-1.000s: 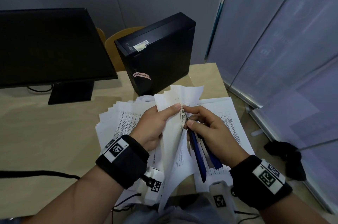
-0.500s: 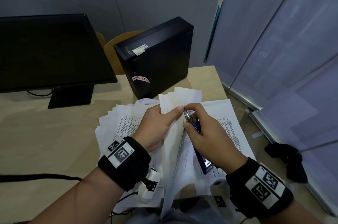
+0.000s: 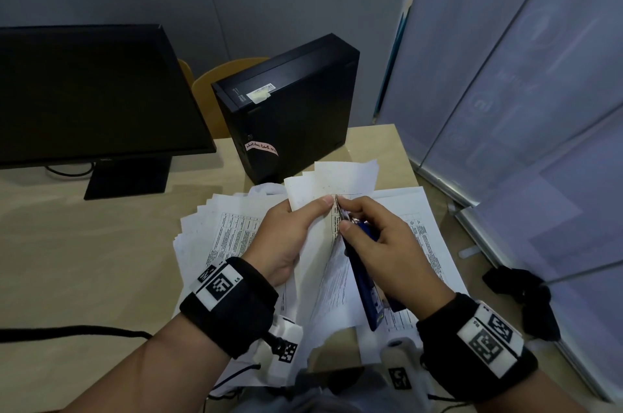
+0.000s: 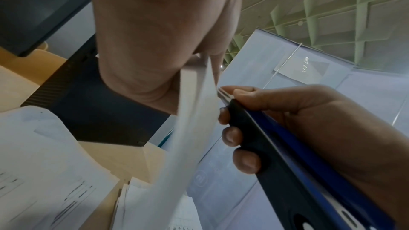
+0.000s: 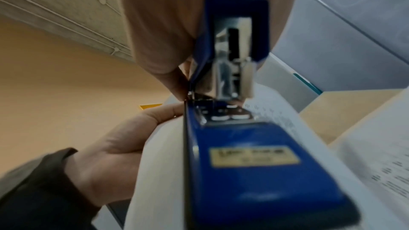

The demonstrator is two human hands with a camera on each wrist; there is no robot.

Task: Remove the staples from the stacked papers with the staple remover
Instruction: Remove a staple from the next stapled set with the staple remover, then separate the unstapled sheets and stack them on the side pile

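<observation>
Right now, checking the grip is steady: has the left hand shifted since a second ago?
No: the left hand still pinches the papers just in front of the black computer case.

Head view looks down and forward from above the desk (image 3: 101,244), wide, taking in both hands and the paper spread. Left wrist view sits close under the left hand (image 4: 155,41), facing up and across at the right hand (image 4: 309,128). Right wrist view looks tight along the blue staple remover (image 5: 243,146) toward the left hand (image 5: 115,155). All three share the pinched sheets (image 3: 323,190).
</observation>
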